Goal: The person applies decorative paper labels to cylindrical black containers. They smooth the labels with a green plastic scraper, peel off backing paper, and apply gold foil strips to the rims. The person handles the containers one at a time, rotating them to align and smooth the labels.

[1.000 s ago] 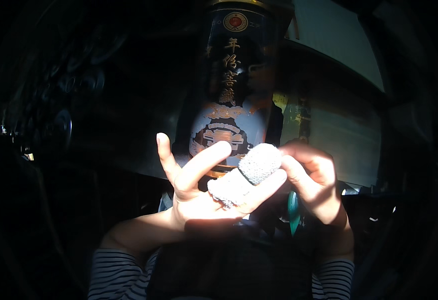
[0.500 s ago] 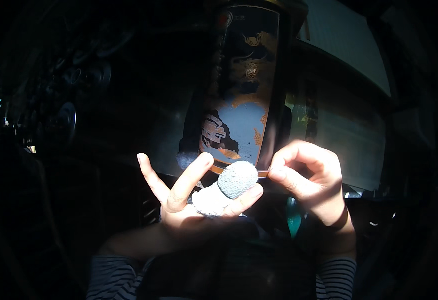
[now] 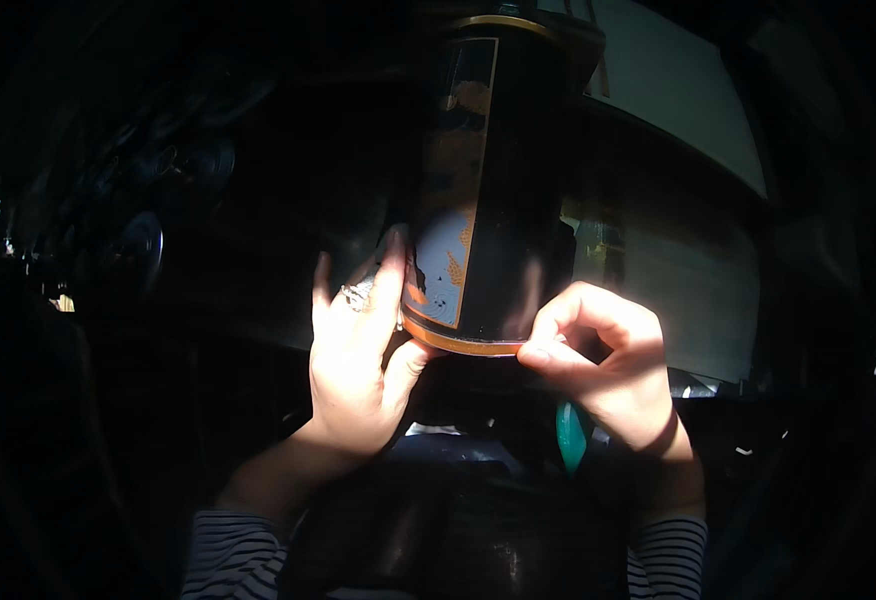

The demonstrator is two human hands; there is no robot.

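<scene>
A dark, glossy cylinder (image 3: 518,220) with an orange-gold rim stands out in front of me. Down its left side runs a painted panel (image 3: 445,240) in orange, black and pale blue. My left hand (image 3: 353,350) is at the cylinder's lower left, its fingertips along the side and the thumb at the near rim. Between its fingers a crumpled white wad (image 3: 358,294) shows, mostly hidden by the hand. At the lower right, my right hand (image 3: 608,345) pinches the near rim between thumb and forefinger.
Pale boards (image 3: 673,85) lie beyond the cylinder at the far right, with another pale panel (image 3: 693,290) nearer. A green object (image 3: 570,438) is below my right hand. Round shiny shapes (image 3: 143,248) sit in the dark at left.
The cylinder has turned so its painted panel has shifted left and its plain dark side shows. My left hand has swung from beneath, wad uppermost, to the cylinder's left side. My right hand still pinches the rim.
</scene>
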